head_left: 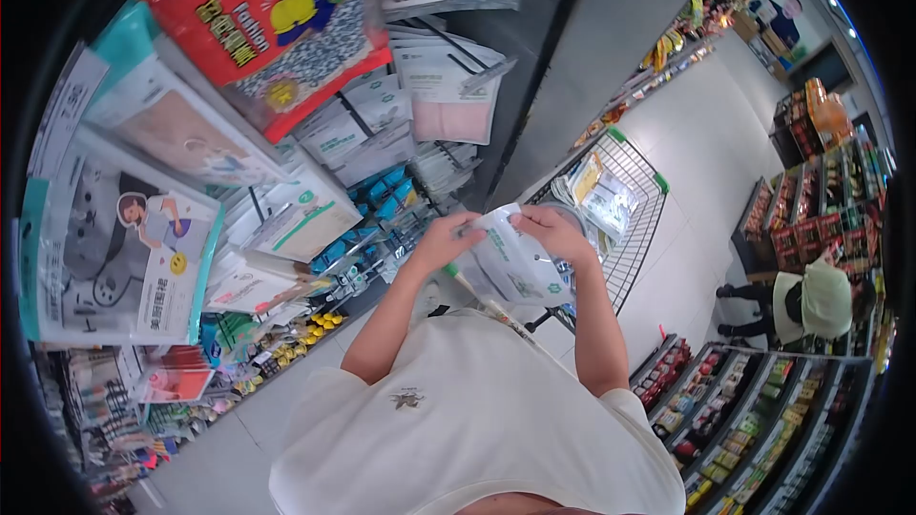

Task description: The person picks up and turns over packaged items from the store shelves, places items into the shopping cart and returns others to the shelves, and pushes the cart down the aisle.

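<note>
A flat clear plastic packet [520, 262] with a white printed label and green lettering is held up in front of my chest. Closed on its upper left corner is my left hand [448, 240]. My right hand [556, 233] pinches the top edge on the other side, thumb on the near face. What is inside the packet cannot be made out. Just beyond my right hand stands a wire shopping cart [645, 246] with green corner pieces. Several packaged goods [603, 198] lie in it.
On the left, a rack holds hanging packets, among them a red packet [272, 24], a grey-and-white packet [119, 238] and a pink one [450, 120]. A grey panel [611, 29] borders the aisle. To the right are stocked shelves [754, 420] and a person [821, 300].
</note>
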A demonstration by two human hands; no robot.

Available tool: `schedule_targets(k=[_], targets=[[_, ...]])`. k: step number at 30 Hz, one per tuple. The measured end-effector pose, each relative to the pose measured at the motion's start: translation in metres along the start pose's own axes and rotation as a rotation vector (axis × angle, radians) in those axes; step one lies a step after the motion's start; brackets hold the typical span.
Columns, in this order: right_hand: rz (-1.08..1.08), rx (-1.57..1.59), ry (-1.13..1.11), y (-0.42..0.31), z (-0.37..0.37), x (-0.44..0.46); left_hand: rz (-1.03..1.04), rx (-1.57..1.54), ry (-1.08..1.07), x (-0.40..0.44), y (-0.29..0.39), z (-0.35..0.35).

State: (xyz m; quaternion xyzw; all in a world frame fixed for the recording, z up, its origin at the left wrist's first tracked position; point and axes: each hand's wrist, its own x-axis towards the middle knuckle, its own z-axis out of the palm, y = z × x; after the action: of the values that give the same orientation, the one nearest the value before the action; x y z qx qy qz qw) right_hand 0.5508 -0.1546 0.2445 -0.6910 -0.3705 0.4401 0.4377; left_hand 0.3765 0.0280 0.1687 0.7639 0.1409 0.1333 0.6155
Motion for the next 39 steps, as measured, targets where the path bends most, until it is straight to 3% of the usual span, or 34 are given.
schedule_targets(k=[2,6,9,10,12,14,18,21,27,39], targets=[[-0.055,-0.386,-0.014,-0.022,0.008,0.010,-0.081,0.052,-0.096,-0.011,0.000,-0.007],[-0.181,-0.480,-0.024,-0.038,0.030,0.025,-0.064,-0.009,-0.052,-0.030,-0.002,-0.016],[-0.135,-0.525,0.010,-0.046,0.042,0.037,-0.121,0.019,0.016,-0.041,-0.013,-0.025],[-0.145,-0.534,0.000,-0.042,0.044,0.042,-0.150,-0.010,0.132,-0.045,-0.014,-0.028],[-0.506,-0.781,0.280,-0.027,0.049,0.055,-0.174,-0.042,0.264,-0.048,-0.017,-0.038],[-0.549,-0.802,0.312,-0.021,0.054,0.061,-0.119,-0.143,0.506,-0.050,-0.025,-0.047],[-0.627,-0.848,0.302,-0.020,0.069,0.075,-0.017,-0.190,0.672,-0.046,-0.012,-0.071],[-0.649,-0.890,0.245,-0.029,0.085,0.084,0.036,-0.360,0.691,-0.036,-0.017,-0.082],[-0.702,-0.990,0.248,-0.054,0.104,0.101,0.198,-0.391,0.690,-0.026,-0.005,-0.096],[-0.740,-1.055,0.312,-0.078,0.126,0.121,0.250,-0.441,0.681,-0.022,-0.002,-0.128]])
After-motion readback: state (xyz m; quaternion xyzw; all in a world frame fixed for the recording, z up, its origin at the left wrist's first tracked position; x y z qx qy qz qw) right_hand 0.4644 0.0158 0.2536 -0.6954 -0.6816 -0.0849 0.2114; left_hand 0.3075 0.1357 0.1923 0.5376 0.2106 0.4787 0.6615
